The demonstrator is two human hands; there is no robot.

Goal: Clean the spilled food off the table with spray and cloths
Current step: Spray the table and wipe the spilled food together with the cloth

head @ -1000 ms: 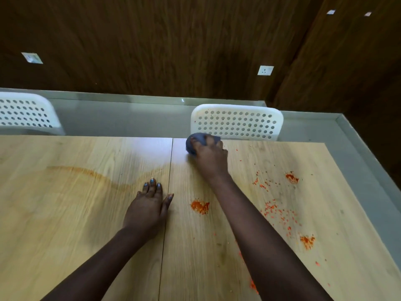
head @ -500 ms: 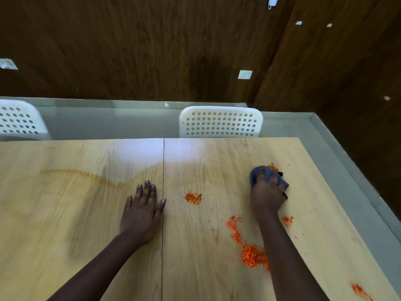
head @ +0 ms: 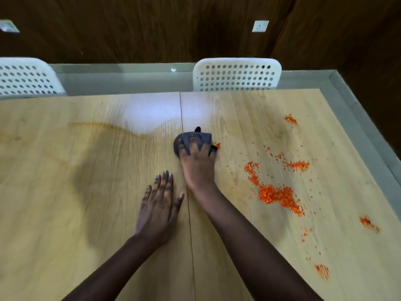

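A bunched grey cloth [head: 195, 139] sits mid-desk by the seam, pressed under the right hand [head: 198, 164], fingers [head: 192, 142] spread over it, seemingly gripping. Orange crumbs [head: 275, 193] lie scattered to its right on the desk [head: 65, 192]. The left hand [head: 159, 208] rests flat, fingers open, holding nothing.

Left of the seam [head: 185, 170], the tabletop [head: 65, 192] lies bare. Right of it, orange crumbs [head: 275, 194] litter the surface; chairs [head: 236, 77] stand beyond.
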